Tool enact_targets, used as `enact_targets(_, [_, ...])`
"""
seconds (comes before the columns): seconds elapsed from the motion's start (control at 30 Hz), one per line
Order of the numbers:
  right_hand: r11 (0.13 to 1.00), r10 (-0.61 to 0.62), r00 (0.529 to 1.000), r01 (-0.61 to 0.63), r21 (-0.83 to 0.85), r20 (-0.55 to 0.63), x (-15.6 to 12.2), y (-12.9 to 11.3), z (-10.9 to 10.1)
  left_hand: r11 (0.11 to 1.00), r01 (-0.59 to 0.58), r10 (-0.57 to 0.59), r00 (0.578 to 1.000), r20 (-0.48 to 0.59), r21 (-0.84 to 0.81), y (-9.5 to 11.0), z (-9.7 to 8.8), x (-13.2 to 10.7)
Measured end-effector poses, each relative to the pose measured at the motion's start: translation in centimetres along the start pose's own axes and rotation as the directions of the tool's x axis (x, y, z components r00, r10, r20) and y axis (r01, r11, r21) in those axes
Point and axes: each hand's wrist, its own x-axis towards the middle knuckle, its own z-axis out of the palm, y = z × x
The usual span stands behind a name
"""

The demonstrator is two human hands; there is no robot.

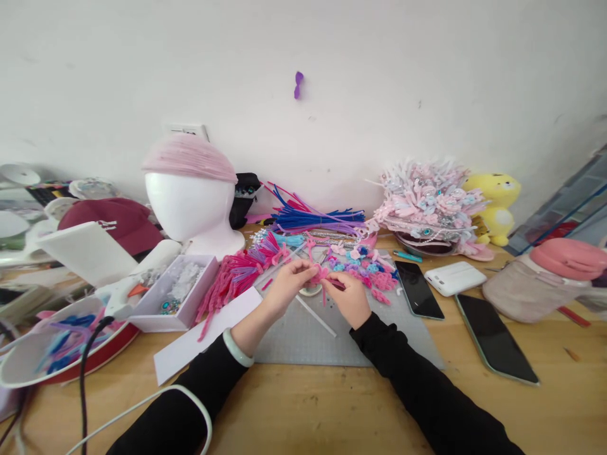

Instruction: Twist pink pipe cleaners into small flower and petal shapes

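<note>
Between my two hands is a small pink pipe-cleaner piece (321, 273), looped at the top with a stem hanging down. My left hand (291, 282) pinches it from the left, fingers closed. From the right, my right hand (348, 296) pinches the same piece, its fingertips partly hidden. Both hands are above a grey cutting mat (303, 347). Beneath them lies a white glue stick (317, 316), slanting across the mat. Several pink, blue and lilac pipe-cleaner flowers (363, 262) lie just behind my right hand. A bundle of pink and purple pipe cleaners (232, 278) is beyond my left hand.
Left are a white box of beads (171, 294), a glue gun (121, 297), a bowl (114, 347) and a white mannequin head (184, 202). Right are two phones (496, 335), a white power bank (455, 278) and a decorated pink headpiece (427, 202). A white cable (190, 392) crosses my left sleeve.
</note>
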Motion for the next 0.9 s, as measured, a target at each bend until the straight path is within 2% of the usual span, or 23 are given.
enact_targets(0.13, [0.987,0.135,0.990,-0.137,0.079,0.036,0.13,-0.27,0.03,0.996,-0.041,0.039,0.999,0.029,0.074,0.20,-0.32,0.08])
enact_targets(0.3, [0.957,0.240,0.964,-0.254,0.139,0.113,0.19,-0.30,0.05,0.998,0.038,-0.035,0.997,0.073,-0.048,0.12,-0.22,-0.09])
enact_targets(0.37, [0.954,0.245,0.961,-0.263,0.147,0.127,0.19,-0.34,0.01,0.995,0.056,-0.049,0.995,0.089,-0.084,0.19,-0.14,-0.19])
enact_targets(0.43, [0.962,0.217,0.969,-0.232,0.146,0.116,0.17,-0.37,-0.04,0.990,0.101,-0.091,0.991,0.100,-0.094,0.30,-0.15,-0.26])
enact_targets(0.5, [0.973,0.179,0.980,-0.188,0.131,0.083,0.16,-0.36,-0.09,0.977,0.201,-0.192,0.975,0.116,-0.070,0.42,-0.26,-0.28])
enact_targets(0.57, [0.983,0.143,0.989,-0.147,0.106,0.048,0.17,-0.27,-0.11,0.945,0.326,-0.318,0.937,0.144,-0.029,0.50,-0.46,-0.25])
enact_targets(0.63, [0.992,0.099,0.995,-0.101,0.078,0.028,0.18,-0.13,-0.10,0.915,0.402,-0.395,0.901,0.181,-0.002,0.51,-0.66,-0.17])
enact_targets(0.8, [1.000,-0.015,1.000,0.014,0.018,0.023,0.09,0.13,0.00,0.901,0.433,-0.416,0.878,0.239,-0.022,0.36,-0.97,0.08])
enact_targets(0.9, [0.993,-0.110,0.993,0.112,-0.049,0.039,-0.07,0.04,-0.08,0.865,0.501,-0.474,0.838,0.268,-0.037,0.36,-1.09,0.18])
